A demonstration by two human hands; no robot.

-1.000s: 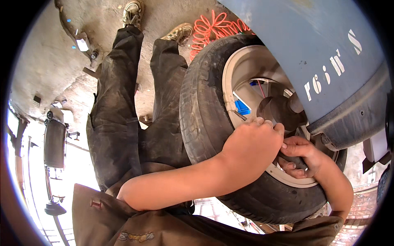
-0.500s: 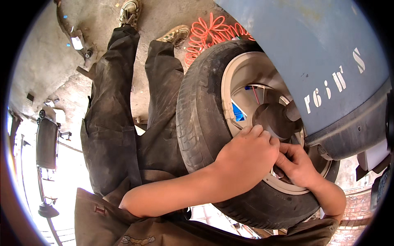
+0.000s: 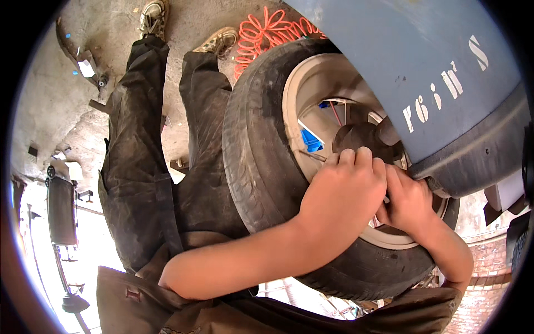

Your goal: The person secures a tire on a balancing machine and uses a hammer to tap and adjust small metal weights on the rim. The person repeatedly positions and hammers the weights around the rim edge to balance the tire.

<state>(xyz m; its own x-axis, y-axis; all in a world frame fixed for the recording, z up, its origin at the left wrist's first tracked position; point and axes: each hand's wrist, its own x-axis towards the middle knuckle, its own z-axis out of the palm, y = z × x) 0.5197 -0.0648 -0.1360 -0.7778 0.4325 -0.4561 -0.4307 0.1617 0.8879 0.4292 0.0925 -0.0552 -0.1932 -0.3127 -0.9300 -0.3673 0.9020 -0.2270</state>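
A car wheel with a black tyre [image 3: 253,161] and a pale beige rim [image 3: 295,111] stands before me, on a dark hub cone [image 3: 364,139] and shaft. My left hand [image 3: 350,186] is closed in front of the rim's middle, knuckles up, just below the cone. Close against it, my right hand [image 3: 410,197] has its fingers bent and its thumb curled under. A small shiny bit shows between the two hands, too hidden to name. A thin metal stem [image 3: 316,157] sticks out inside the rim, left of my left hand's fingers.
A grey-blue machine housing [image 3: 411,72] with white stencilled marks overhangs the wheel at the right, with a dark lower edge [image 3: 473,150]. An orange coiled hose [image 3: 261,36] lies behind the tyre. Blue pieces [image 3: 311,140] show through the rim openings. My legs [image 3: 139,150] are at the left.
The whole view has shifted, so the wheel and housing appear farther up and left. My right hand has risen against my left, its fingers drawn in; the left stays closed.
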